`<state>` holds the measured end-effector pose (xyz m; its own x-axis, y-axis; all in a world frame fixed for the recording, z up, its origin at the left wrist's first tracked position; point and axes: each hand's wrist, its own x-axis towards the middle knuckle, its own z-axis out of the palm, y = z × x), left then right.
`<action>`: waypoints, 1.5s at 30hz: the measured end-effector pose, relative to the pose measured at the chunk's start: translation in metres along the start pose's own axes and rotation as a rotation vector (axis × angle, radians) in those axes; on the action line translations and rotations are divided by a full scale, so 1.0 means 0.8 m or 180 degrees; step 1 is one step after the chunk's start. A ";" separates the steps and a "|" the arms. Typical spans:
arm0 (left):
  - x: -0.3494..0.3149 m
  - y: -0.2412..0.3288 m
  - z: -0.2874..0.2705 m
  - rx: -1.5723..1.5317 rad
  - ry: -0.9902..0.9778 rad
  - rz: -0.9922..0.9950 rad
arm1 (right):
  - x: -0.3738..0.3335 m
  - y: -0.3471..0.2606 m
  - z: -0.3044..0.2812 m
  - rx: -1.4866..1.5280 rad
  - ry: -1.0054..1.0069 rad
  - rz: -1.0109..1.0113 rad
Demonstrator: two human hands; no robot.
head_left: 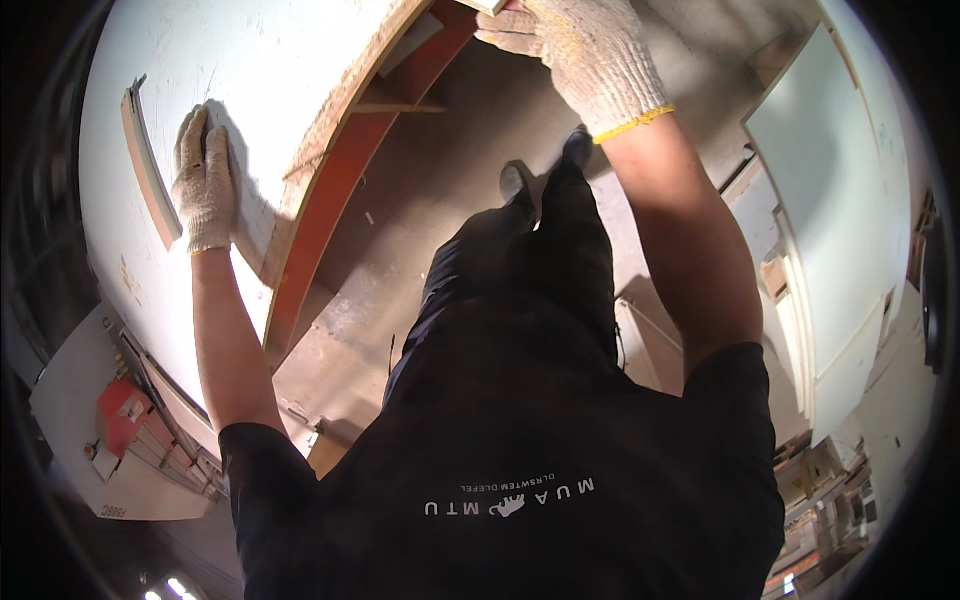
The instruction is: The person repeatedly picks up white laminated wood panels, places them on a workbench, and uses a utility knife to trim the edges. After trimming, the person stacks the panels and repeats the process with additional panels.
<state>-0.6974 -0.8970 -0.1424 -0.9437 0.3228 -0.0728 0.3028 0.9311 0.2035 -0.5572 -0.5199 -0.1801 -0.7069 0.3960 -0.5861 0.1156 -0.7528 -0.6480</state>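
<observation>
My left hand (205, 180), in a knitted off-white work glove, lies flat with its fingers stretched out on a large white tabletop (270, 70). Beside it, along the outer side of the fingers and wrist, lies a narrow wooden strip (150, 170) with a grey edge. At the top of the view my right hand (600, 60), in a matching glove with a yellow cuff, closes its fingers on the end of a pale board piece (484, 4). Most of that piece is cut off by the picture's upper edge.
Under the tabletop's rough edge runs a reddish-brown side panel (335, 210). Large pale green boards (835, 210) are stacked on the right. My shoes stand on the concrete floor (440, 150). A white panel with a red item (122, 415) is at lower left.
</observation>
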 end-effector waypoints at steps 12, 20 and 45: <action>-0.056 -0.089 -0.001 -0.0708 0.0422 0.0012 | -0.114 0.114 0.001 -0.0013 -0.0210 -0.0575; -0.076 -0.096 0.003 0.0030 0.0653 -0.0181 | -0.246 0.341 -0.093 0.0623 0.0367 0.0758; -0.046 -0.151 0.027 0.0430 0.0479 0.1152 | -0.506 0.796 -0.139 -0.0838 0.0171 0.1055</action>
<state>-0.6966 -1.0174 -0.1854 -0.7790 0.6144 0.1256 0.6241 0.7791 0.0592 -0.1195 -1.1013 -0.4098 -0.5650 0.1872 -0.8036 0.5097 -0.6866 -0.5184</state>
